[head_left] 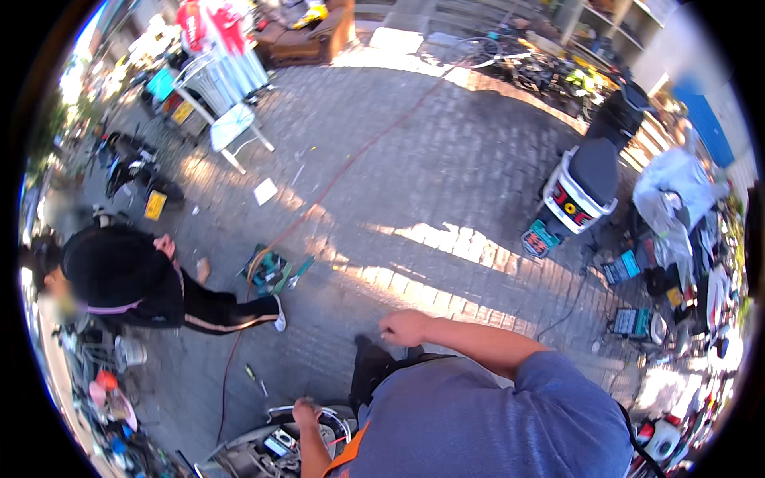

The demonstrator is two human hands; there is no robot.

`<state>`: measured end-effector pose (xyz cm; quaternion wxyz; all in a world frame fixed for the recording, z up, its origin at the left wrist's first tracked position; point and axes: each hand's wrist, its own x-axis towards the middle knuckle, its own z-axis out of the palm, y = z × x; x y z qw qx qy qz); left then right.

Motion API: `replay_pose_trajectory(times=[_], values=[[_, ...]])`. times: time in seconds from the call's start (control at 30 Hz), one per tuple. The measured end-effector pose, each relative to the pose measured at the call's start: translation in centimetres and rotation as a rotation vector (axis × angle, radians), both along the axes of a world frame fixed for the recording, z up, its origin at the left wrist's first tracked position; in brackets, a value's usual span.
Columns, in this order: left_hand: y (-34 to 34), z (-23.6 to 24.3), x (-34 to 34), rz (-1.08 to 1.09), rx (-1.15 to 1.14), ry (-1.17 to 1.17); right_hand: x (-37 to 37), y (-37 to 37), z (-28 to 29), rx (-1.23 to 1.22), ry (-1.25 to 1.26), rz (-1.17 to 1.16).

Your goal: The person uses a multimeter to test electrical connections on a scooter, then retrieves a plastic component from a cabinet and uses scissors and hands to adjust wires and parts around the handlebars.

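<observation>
My left hand [307,412] is at the lower edge, fingers curled, over the rim of an opened scooter body [239,456]. Whatever those fingers may hold is too small to make out. Inside the body sits a white and blue box [280,442], and a thin red strip, perhaps a wire, shows beside my left wrist. My right hand [405,327] hangs in front of my body with its fingers curled in; nothing shows in it. A screwdriver [256,381] lies on the paving to the left of the scooter.
A person in black [119,267] is close on the left. A red hose [351,163] crosses the paving past a green tool case [275,269]. A white chair [231,127] stands far left; a parked scooter [582,187] and battery-like boxes [631,323] are at right.
</observation>
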<state>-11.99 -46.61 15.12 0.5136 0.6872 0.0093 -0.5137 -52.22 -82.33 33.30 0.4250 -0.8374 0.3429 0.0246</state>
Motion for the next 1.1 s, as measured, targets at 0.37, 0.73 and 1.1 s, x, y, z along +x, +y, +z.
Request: replay_pose_trajectory(times=[0.37,0.73,1.1], values=[[-21.0,-4.6,4.3,-1.541,0.223,-0.347,-13.9,-18.5,-13.0,0.120,0.528,-0.743],[-76.7,2.6,20.5,-0.319,0.125,0.184,-15.8,-28.9,-11.9,0.122,0.410,-1.334],[-100.4,3.1,6.0,-1.785,0.276,-0.641,-16.7,-49.3,-14.5,0.411,0.521,-1.422]])
